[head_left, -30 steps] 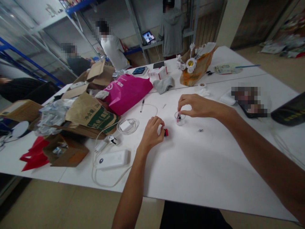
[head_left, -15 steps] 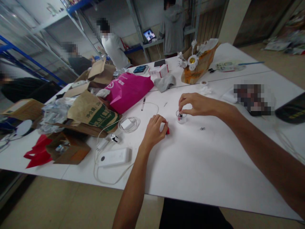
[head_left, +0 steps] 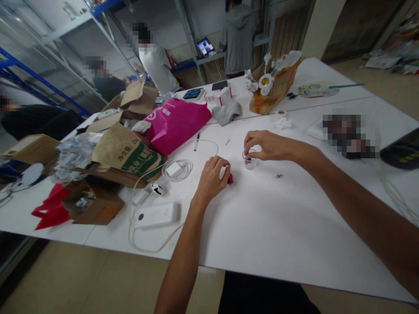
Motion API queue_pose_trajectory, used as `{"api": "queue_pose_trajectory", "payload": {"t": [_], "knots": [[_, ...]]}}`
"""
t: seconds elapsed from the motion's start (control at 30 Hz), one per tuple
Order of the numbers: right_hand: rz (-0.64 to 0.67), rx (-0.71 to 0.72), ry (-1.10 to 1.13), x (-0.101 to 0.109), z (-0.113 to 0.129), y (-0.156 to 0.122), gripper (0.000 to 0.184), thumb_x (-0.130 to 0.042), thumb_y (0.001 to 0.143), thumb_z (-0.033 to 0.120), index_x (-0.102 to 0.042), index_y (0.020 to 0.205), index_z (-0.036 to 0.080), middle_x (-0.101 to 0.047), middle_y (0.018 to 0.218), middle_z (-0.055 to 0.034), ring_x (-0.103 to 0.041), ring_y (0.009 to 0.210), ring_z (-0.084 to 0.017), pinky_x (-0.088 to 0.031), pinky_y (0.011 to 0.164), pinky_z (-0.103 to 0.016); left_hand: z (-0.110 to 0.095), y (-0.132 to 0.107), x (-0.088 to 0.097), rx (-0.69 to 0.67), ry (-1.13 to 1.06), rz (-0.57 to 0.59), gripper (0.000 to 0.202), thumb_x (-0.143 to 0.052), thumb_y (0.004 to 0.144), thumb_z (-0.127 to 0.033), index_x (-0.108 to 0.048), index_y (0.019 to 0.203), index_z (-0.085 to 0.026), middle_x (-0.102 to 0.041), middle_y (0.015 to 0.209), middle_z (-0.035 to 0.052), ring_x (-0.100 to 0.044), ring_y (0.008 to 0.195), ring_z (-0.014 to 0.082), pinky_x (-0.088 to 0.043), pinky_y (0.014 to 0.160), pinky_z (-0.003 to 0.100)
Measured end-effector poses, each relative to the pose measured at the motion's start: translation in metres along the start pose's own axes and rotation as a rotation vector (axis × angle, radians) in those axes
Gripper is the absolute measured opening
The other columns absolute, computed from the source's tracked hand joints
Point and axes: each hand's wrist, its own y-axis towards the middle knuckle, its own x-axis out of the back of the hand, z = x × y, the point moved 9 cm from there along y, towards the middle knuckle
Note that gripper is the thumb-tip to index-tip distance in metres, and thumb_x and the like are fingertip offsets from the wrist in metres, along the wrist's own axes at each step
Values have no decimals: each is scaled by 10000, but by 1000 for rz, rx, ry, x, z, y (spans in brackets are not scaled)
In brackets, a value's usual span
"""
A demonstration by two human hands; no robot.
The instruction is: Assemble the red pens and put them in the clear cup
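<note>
Curled on the white table (head_left: pixel 262 226), my left hand (head_left: pixel 212 176) has its thumb and fingers closed around a small red and black piece (head_left: pixel 230 179), mostly seen past the thumb. My right hand (head_left: pixel 266 145) reaches over a small clear round cup (head_left: pixel 250 164), with thumb and fingertips pinched inside its rim. Something small, dark and reddish shows in the cup by those fingertips; whether they grip it is too small to tell. A tiny metallic piece (head_left: pixel 278 176) lies to the right of the cup, and another small slim piece (head_left: pixel 228 142) lies beyond my left hand.
A white power bank (head_left: pixel 157 215), a coiled cable with a white charger (head_left: pixel 175 169) and a pen (head_left: pixel 197 142) lie leftward. Behind them are a pink bag (head_left: pixel 178 124) and cardboard boxes (head_left: pixel 94 203). A paper bag with white lamp sockets (head_left: pixel 276 89) stands farther back. Several people are beyond the table.
My right hand has shifted slightly down, its fingertips still at the cup. A little more of the red and black piece shows beside my left thumb.
</note>
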Motion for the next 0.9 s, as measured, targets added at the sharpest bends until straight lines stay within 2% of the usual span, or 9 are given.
{"api": "queue_pose_trajectory", "payload": {"t": [0.17,0.27,0.4,0.57,0.73,0.9], "knots": [[0,11,6,4,3,0,158,-739,933,244,-892,965,261,-789,1126,-82,-741,1004,-260,-543,984,-424,1,0,0,10,0,5,78,-570,1126,-209,-631,1088,-240,-714,1077,88,-655,1056,272,-527,968,463],[-29,21,0,13,7,-2,155,-743,943,268,-894,976,257,-796,1147,-87,-740,1014,-265,-539,994,-428,1,0,-1,13,5,10,78,-573,1122,-204,-633,1086,-239,-716,1085,90,-656,1059,273,-526,968,462],[-79,31,-4,35,19,-5,160,-756,963,344,-891,965,257,-812,1147,-88,-735,1036,-278,-539,1005,-433,1,0,0,14,9,7,75,-580,1117,-195,-630,1084,-241,-716,1089,87,-665,1061,270,-529,972,457],[-192,32,23,76,45,-16,259,-757,993,477,-878,963,250,-820,1129,-101,-729,1046,-307,-540,1020,-477,-1,0,2,1,0,-18,68,-575,1125,-195,-627,1104,-235,-725,1088,89,-658,1048,265,-529,968,453],[-290,39,66,110,72,-32,188,-780,1007,499,-874,1030,338,-824,1194,-88,-728,1128,-334,-553,1062,-517,-3,0,5,-15,-10,-52,68,-565,1141,-225,-631,1159,-233,-726,1099,93,-665,1051,263,-540,969,456],[-334,20,110,117,82,-38,186,-796,989,544,-878,1022,380,-826,1184,-45,-734,1151,-341,-572,1090,-536,-11,0,8,-36,-30,-103,128,-587,1140,-250,-625,1261,-235,-725,1136,102,-685,1084,267,-553,997,473]]}}
